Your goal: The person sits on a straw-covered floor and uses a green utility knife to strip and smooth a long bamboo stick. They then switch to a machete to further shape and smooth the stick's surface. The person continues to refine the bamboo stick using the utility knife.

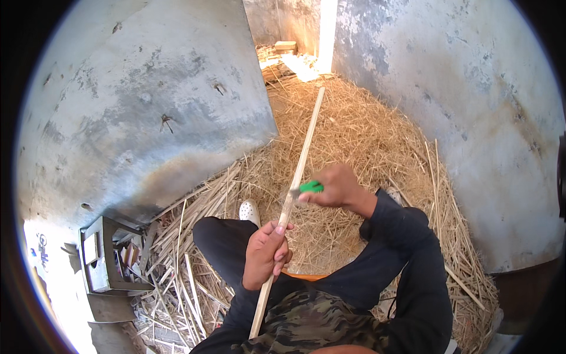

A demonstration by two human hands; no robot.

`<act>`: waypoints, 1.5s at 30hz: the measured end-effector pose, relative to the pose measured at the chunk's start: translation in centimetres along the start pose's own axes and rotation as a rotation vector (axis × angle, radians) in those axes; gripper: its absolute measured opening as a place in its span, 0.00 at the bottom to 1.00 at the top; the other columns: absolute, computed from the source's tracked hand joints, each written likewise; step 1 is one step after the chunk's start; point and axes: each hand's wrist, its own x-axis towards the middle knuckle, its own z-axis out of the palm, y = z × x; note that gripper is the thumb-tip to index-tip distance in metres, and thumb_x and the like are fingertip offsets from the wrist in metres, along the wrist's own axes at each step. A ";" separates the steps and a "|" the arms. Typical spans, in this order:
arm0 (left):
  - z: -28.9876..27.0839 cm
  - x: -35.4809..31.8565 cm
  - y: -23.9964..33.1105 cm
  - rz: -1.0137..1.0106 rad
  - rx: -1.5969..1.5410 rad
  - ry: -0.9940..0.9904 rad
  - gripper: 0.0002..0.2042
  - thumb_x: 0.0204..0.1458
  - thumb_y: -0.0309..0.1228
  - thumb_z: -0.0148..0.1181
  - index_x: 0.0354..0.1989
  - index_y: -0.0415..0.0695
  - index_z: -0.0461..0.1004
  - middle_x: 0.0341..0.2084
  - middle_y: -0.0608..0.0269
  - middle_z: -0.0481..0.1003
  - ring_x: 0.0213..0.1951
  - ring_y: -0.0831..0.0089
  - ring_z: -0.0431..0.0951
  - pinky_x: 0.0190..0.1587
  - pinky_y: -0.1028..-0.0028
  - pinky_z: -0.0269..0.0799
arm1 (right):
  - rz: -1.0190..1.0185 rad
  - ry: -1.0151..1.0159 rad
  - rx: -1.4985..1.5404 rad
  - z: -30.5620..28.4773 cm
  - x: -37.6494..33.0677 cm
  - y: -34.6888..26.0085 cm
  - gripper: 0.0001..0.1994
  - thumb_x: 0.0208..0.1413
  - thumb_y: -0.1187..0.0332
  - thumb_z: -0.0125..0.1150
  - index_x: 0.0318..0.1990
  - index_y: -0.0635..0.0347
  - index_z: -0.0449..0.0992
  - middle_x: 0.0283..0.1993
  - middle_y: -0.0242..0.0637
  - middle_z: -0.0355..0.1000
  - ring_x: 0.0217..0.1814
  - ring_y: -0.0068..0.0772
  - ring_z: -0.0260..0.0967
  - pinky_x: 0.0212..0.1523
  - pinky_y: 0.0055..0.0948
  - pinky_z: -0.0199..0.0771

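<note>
Grip, left: left hand (pixel 266 255) is wrapped tight around the lower part of a long pale stick (pixel 293 192), thumb lying up along the shaft.
Grip, right: right hand (pixel 336 187) is clenched on a green-handled knife (pixel 308 188); the green handle shows at the fist's left side.
Blade: small grey tip lies against the stick just above the left thumb; its edge is too small to judge.
Stick position: runs on a slant from the person's lap, up between both hands, its far end out over the straw (pixel 359 127).
Hand spacing: right hand sits just above and to the right of the left, near but apart.
Posture: seated, dark sleeves and dark trousers, a camouflage garment at the lower edge, one white shoe (pixel 249 210) on the straw ahead of the left knee.
Ground: loose straw and split pale strips heaped along the wall foot.
Surroundings: stained grey walls (pixel 147 100) on both sides; a small grey crate (pixel 101 256) stands at lower left with bits of clutter inside.
</note>
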 end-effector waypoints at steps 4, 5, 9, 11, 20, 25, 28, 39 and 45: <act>0.2 -0.8 0.4 0.006 0.043 0.016 0.12 0.66 0.35 0.46 0.46 0.38 0.68 0.11 0.73 0.60 0.07 0.85 0.55 0.14 0.85 0.53 | 0.210 0.094 -0.049 -0.4 2.2 3.6 0.35 0.53 0.29 0.48 0.13 0.51 0.73 0.10 0.32 0.61 0.09 0.31 0.56 0.12 0.36 0.54; 0.2 -0.6 0.3 -0.017 0.075 -0.010 0.12 0.66 0.35 0.46 0.46 0.38 0.68 0.11 0.73 0.60 0.07 0.85 0.56 0.14 0.85 0.52 | 0.255 0.110 -0.102 -1.2 2.5 5.9 0.34 0.53 0.30 0.47 0.16 0.50 0.76 0.08 0.30 0.58 0.09 0.29 0.52 0.11 0.33 0.51; -0.3 -0.8 0.0 -0.028 0.152 0.001 0.13 0.65 0.37 0.48 0.46 0.39 0.68 0.11 0.73 0.61 0.08 0.86 0.56 0.12 0.85 0.53 | 0.201 0.112 -0.098 0.2 1.6 6.2 0.35 0.55 0.29 0.44 0.18 0.51 0.78 0.06 0.27 0.53 0.07 0.26 0.48 0.10 0.30 0.47; -0.5 -0.6 0.2 0.012 0.122 0.005 0.13 0.65 0.37 0.48 0.46 0.39 0.68 0.12 0.73 0.61 0.09 0.86 0.56 0.12 0.85 0.53 | -0.005 0.166 0.085 0.8 0.4 0.9 0.37 0.54 0.28 0.44 0.14 0.53 0.74 0.06 0.27 0.53 0.07 0.27 0.50 0.10 0.31 0.49; 0.3 -0.8 0.2 -0.042 0.231 -0.046 0.14 0.65 0.38 0.47 0.49 0.40 0.67 0.13 0.73 0.62 0.10 0.87 0.57 0.12 0.86 0.54 | 0.180 0.170 -0.147 -0.3 1.0 7.1 0.38 0.53 0.27 0.43 0.11 0.53 0.68 0.07 0.32 0.57 0.08 0.33 0.55 0.11 0.33 0.53; 0.9 -2.0 -0.9 -0.142 0.222 -0.035 0.13 0.65 0.36 0.47 0.47 0.38 0.67 0.12 0.73 0.61 0.09 0.85 0.56 0.12 0.85 0.52 | 0.431 0.248 -0.281 -3.8 1.6 14.8 0.39 0.55 0.27 0.37 0.11 0.54 0.67 0.08 0.33 0.58 0.10 0.33 0.55 0.13 0.38 0.52; 0.7 -2.2 -1.2 -0.144 0.259 -0.029 0.13 0.65 0.36 0.47 0.47 0.38 0.67 0.13 0.73 0.62 0.09 0.86 0.57 0.12 0.85 0.52 | 0.414 0.308 -0.362 -3.1 0.7 14.7 0.40 0.56 0.27 0.36 0.11 0.55 0.65 0.09 0.33 0.55 0.11 0.31 0.54 0.14 0.38 0.51; -0.4 0.3 -0.1 0.006 0.273 0.034 0.13 0.64 0.36 0.49 0.48 0.38 0.68 0.13 0.73 0.62 0.09 0.87 0.57 0.11 0.86 0.54 | 0.213 0.219 0.003 -2.6 0.4 4.3 0.38 0.52 0.26 0.45 0.11 0.53 0.71 0.07 0.24 0.53 0.09 0.22 0.50 0.11 0.28 0.46; 0.7 0.2 0.1 0.007 0.271 -0.034 0.14 0.65 0.38 0.48 0.48 0.40 0.69 0.13 0.73 0.63 0.09 0.87 0.57 0.12 0.86 0.54 | 0.176 0.145 -0.165 -0.1 -0.3 4.6 0.37 0.50 0.28 0.49 0.13 0.55 0.72 0.07 0.28 0.57 0.09 0.28 0.55 0.12 0.30 0.55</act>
